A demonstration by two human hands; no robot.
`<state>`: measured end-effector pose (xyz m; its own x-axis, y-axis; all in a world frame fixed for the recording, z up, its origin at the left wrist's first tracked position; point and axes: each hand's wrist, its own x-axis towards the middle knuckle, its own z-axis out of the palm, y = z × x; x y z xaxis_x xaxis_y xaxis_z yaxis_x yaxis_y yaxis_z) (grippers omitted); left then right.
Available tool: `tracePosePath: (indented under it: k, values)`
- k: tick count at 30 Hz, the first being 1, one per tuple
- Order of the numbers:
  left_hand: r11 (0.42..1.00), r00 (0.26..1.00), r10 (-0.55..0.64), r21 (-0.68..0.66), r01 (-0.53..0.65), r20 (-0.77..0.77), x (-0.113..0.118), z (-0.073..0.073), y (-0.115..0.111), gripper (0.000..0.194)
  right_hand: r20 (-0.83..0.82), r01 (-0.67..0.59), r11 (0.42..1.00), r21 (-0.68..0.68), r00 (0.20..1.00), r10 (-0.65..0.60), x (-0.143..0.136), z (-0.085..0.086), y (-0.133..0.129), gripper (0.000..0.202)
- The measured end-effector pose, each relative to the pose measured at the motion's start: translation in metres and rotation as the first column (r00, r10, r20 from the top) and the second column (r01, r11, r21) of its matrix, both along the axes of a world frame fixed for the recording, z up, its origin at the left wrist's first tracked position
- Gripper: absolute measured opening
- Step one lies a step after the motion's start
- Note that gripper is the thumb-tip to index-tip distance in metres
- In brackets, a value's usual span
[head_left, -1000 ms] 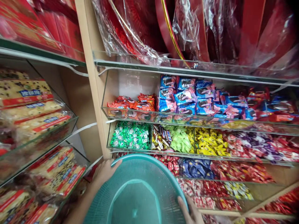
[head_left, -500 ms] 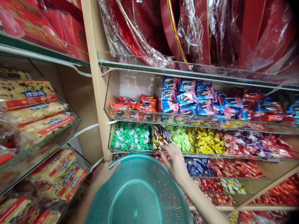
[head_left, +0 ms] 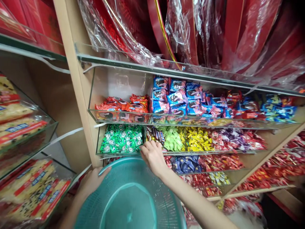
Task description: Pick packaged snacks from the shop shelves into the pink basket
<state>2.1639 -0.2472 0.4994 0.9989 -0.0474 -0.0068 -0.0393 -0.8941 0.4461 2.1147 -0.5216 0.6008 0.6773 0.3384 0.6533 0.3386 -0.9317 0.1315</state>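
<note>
A teal plastic basket (head_left: 128,187) fills the lower middle of the view, tilted towards me, with no goods visible on its bottom. My left hand (head_left: 91,181) is closed on the basket's left rim. Over the far right rim, my right hand (head_left: 154,156) has its fingers curled downward at the glass shelf front; anything inside them is hidden. Just beyond it lie brown-wrapped chocolate bars (head_left: 156,135). Green-wrapped candies (head_left: 121,138) fill the compartment to its left, and pale green candies (head_left: 173,138) lie to its right.
A glass shelf (head_left: 166,119) above holds red and blue snack packs (head_left: 177,97). Yellow candies (head_left: 199,139) and several other kinds continue rightward and below. A wooden upright (head_left: 73,82) divides off packaged crackers (head_left: 35,187) at left. Red items in clear plastic (head_left: 209,35) hang overhead.
My right hand has moved left from beside the chocolate bars towards the green candies, and its fingers have curled. The view has shifted right; my left hand stays on the basket rim.
</note>
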Motion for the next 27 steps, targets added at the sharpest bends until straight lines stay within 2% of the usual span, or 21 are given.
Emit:
tracePosePath:
  k: [5,9,12,17,22,27]
  values:
    - [0.999,0.999,-0.002,0.032,0.003,-0.042,-0.001,-0.004,-0.001,0.065,0.02,0.012,0.99,0.142,1.0,-0.015,-0.021,0.001,-0.03,0.016]
    - [0.998,0.999,-0.007,0.059,0.01,-0.049,-0.005,0.001,-0.007,0.065,0.055,0.042,0.966,0.254,0.997,-0.058,-0.033,0.003,-0.063,0.019]
    - [0.995,1.0,-0.003,0.095,0.005,-0.02,-0.008,0.008,-0.013,0.064,0.083,0.139,0.947,0.289,0.982,-0.169,-0.04,-0.002,-0.095,0.019]
    - [0.992,1.0,-0.004,0.125,0.007,-0.029,-0.012,0.017,-0.025,0.064,0.058,0.327,0.884,0.334,0.929,-0.366,-0.045,-0.02,-0.143,0.024]
    - [0.993,0.998,-0.049,0.105,0.053,-0.04,-0.012,0.021,-0.052,0.066,0.004,0.375,0.874,0.309,0.918,-0.396,-0.038,-0.035,-0.156,0.027]
    - [0.984,0.99,-0.135,0.111,0.138,-0.035,-0.008,0.018,-0.091,0.064,-0.024,0.383,0.879,0.283,0.919,-0.393,-0.031,-0.037,-0.156,0.028]
